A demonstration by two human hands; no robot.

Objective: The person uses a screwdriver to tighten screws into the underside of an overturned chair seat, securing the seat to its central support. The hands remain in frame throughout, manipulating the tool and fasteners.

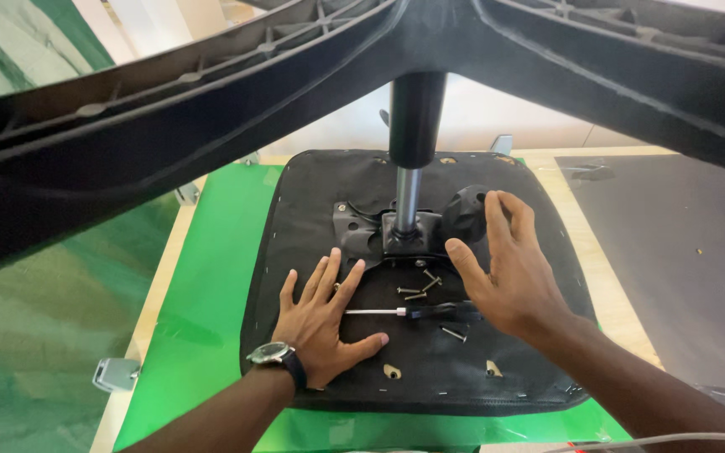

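Left hand (pixel 322 323): lying flat on the seat (pixel 312 218), fingers spread apart, holding nothing. A watch (pixel 272 353) is sitting on its wrist.
Right hand (pixel 509 273): hanging just above the seat, fingers spread apart, holding nothing. Its fingertips are nearing the knob (pixel 466 211).
Screwdriver (pixel 417 311): lying between both hands, its black handle going under the right palm.
Screws (pixel 419 288): sitting loose on the seat, just above the screwdriver.
Seat: black, lying upside down on a green sheet (pixel 211 285).
Post (pixel 413 159): standing up from the plate (pixel 362 228) in the middle.
Base (pixel 169 109): black legs spreading across the top.
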